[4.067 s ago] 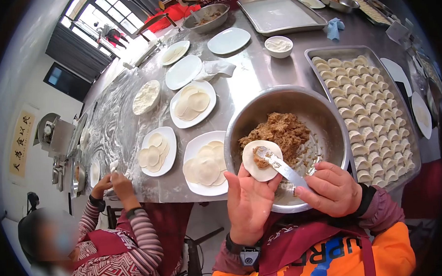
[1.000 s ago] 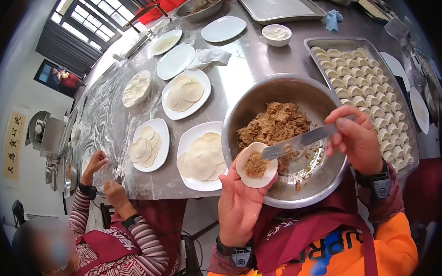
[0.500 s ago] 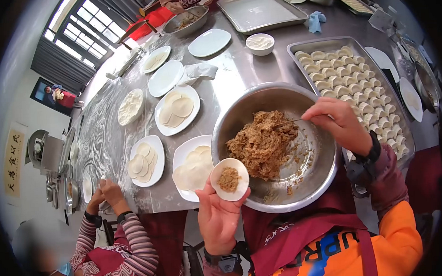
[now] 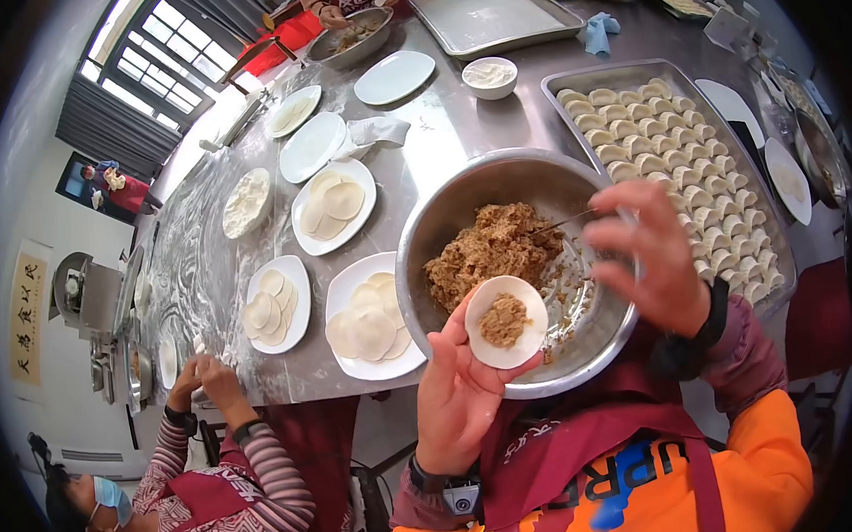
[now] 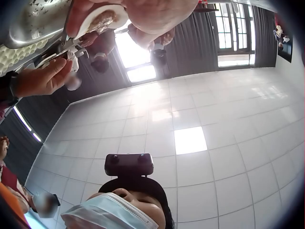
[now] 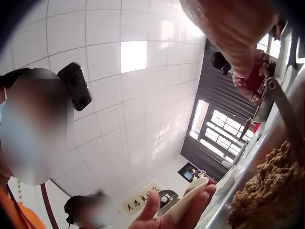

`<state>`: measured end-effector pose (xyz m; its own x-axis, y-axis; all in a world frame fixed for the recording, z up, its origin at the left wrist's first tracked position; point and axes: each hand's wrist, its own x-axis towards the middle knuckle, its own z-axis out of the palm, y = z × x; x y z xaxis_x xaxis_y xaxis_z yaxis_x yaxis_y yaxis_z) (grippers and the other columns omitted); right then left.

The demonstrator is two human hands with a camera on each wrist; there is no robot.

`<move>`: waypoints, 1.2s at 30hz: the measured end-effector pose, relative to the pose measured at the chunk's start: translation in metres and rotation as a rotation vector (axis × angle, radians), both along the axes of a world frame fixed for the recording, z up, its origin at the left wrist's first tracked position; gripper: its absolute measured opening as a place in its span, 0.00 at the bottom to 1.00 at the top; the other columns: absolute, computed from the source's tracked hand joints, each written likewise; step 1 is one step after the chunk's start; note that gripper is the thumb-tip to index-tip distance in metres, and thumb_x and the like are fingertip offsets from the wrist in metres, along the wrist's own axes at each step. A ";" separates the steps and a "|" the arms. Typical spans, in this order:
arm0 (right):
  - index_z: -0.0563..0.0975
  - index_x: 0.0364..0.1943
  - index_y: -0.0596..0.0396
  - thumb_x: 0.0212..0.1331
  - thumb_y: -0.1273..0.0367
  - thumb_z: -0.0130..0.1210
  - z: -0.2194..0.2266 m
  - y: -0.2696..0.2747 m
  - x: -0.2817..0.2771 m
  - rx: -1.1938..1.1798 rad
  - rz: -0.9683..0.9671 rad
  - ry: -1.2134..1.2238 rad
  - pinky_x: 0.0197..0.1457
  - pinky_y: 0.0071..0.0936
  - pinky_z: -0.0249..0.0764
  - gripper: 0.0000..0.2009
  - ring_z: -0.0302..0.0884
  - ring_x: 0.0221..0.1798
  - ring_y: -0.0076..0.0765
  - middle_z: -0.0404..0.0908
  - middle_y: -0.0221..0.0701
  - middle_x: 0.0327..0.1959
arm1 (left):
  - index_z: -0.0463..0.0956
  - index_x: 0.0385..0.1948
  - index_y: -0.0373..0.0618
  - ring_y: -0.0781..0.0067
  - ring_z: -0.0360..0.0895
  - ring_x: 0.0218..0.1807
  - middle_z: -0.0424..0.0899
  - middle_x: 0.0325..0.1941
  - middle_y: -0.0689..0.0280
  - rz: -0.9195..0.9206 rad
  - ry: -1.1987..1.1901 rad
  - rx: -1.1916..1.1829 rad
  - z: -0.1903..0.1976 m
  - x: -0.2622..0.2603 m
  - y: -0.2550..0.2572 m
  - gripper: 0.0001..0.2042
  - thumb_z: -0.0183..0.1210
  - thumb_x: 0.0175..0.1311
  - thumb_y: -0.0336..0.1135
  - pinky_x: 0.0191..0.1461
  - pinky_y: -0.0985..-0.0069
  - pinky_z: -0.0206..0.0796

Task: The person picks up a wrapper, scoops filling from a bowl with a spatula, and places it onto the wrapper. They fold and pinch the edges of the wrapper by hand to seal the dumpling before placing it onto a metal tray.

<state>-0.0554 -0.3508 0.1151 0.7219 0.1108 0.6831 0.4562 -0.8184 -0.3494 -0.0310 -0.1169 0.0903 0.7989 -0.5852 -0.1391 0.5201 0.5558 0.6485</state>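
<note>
My left hand [image 4: 462, 388] is palm up near the front rim of the steel bowl [image 4: 618, 345]. A round dumpling wrapper [image 4: 537, 342] rests on its fingers, with a lump of brown filling [image 4: 504, 320] in the middle. The thumb stands apart from the wrapper. My right hand [image 4: 656, 256] hovers over the right side of the bowl, fingers spread and holding nothing. A metal spatula [image 6: 284, 109] is stuck in the heap of filling [image 4: 492, 249], its holed handle end free of the hand.
A tray [image 4: 669, 66] of shaped dumplings lies to the right. Plates of wrappers [image 4: 366, 316] stand left of the bowl, with flour bowls [image 4: 489, 78] farther back. A second person [image 4: 217, 484] works at the table on the left. An empty tray [image 4: 496, 16] lies at the back.
The right hand first spread filling on the wrapper with the spatula, then stuck the spatula into the heap and let go of it. The left hand moved left, then back right, carrying the wrapper.
</note>
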 end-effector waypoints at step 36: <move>0.76 0.36 0.59 0.43 0.79 0.54 -0.011 0.046 -0.015 0.725 0.277 0.515 0.40 0.29 0.70 0.12 0.74 0.36 0.35 0.75 0.37 0.37 | 0.63 0.55 0.37 0.67 0.78 0.45 0.74 0.53 0.54 0.129 -0.254 0.164 0.005 -0.027 0.000 0.21 0.51 0.58 0.18 0.41 0.77 0.71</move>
<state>-0.0703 -0.3044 0.1046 0.9667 -0.0047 0.2557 0.2493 -0.2061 -0.9462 -0.0578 -0.1173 0.0953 0.8861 -0.4635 -0.0103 0.2628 0.4839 0.8348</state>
